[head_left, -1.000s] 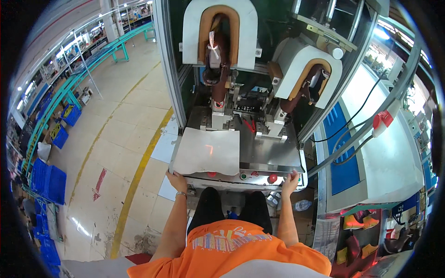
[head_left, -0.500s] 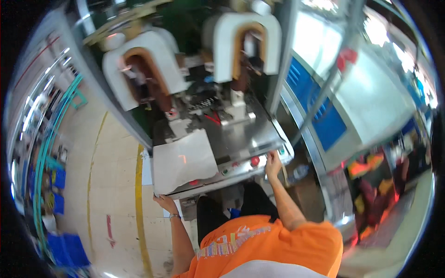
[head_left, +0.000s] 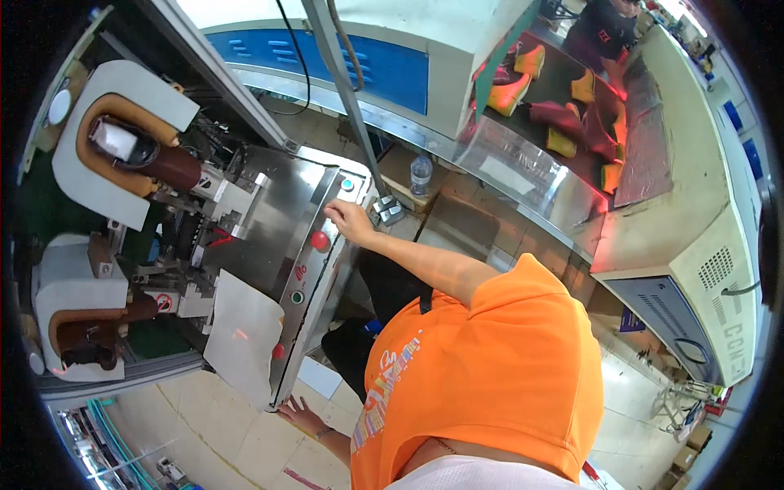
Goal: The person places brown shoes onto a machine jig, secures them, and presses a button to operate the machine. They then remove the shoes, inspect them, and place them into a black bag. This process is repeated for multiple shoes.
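My right hand [head_left: 349,219] rests at the front control panel [head_left: 304,265] of a machine, its fingers curled in with nothing visible in them. A white-and-blue push button [head_left: 347,184] sits just beyond it, and a red knob [head_left: 319,241] is close beside it. At the panel's other end, my left hand [head_left: 302,415] is by the corner, fingers spread and holding nothing. Between the two hands, a pale sheet [head_left: 243,331] with a ragged edge lies over part of the panel and metal bed. A green-ringed button [head_left: 296,297] shows beside the sheet.
Two white U-shaped pads [head_left: 106,82] with tan linings surround brown shoe-shaped forms [head_left: 167,167] on the machine. Behind stands a white-and-blue cabinet [head_left: 327,65]. A conveyor [head_left: 514,163] carries orange and maroon shoes, with a person [head_left: 600,37] beyond. A plastic bottle [head_left: 420,173] stands near a post.
My view has swung to the right, bringing the conveyor and shoes into fuller sight. Both hands stay by the machine's front panel; my left fingers now show spread.
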Action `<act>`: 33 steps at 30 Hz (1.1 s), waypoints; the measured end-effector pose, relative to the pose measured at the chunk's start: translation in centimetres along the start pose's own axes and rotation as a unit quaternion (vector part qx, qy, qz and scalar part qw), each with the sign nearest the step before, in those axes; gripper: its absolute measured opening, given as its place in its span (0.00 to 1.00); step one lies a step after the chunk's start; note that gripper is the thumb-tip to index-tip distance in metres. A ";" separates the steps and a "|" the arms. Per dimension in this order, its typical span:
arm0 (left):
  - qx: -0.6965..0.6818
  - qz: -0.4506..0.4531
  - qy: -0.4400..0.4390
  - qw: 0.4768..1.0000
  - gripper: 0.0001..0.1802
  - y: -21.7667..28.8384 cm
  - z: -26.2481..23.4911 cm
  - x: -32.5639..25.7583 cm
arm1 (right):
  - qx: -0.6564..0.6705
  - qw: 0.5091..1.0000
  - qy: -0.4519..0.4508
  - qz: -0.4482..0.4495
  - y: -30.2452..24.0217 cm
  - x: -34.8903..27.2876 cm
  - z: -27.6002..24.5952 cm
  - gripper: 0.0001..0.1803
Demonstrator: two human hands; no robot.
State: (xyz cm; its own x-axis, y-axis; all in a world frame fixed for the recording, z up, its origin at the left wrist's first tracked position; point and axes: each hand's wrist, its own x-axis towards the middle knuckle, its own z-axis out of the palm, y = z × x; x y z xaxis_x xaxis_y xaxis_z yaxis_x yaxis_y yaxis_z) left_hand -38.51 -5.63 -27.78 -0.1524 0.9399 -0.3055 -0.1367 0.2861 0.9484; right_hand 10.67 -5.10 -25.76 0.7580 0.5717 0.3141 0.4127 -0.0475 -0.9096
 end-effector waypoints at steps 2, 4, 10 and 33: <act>0.050 0.004 0.032 0.998 0.43 -0.2 -0.6 0.5 | 0.174 0.982 -0.017 0.067 0.3 0.4 -0.4 0.09; 0.070 0.011 0.054 0.996 0.43 0.0 0.1 0.9 | 0.244 0.964 0.014 0.105 2.3 1.5 -2.0 0.11; -0.001 -0.009 -0.010 1.000 0.37 -0.4 -1.4 1.4 | -0.131 0.934 0.333 0.024 10.5 4.9 -26.4 0.10; -0.136 -0.157 0.095 0.973 0.21 0.4 -2.6 2.2 | -0.338 0.923 0.173 -0.055 -4.3 7.7 -49.8 0.06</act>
State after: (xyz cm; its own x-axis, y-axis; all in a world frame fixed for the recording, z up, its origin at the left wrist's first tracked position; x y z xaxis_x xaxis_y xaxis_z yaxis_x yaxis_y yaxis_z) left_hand -41.46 -3.89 -28.32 -0.2365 0.7543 -0.6124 -0.4568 0.4700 0.7553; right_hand 39.94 -41.27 -5.86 0.7602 0.3124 0.5697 0.6292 -0.5727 -0.5255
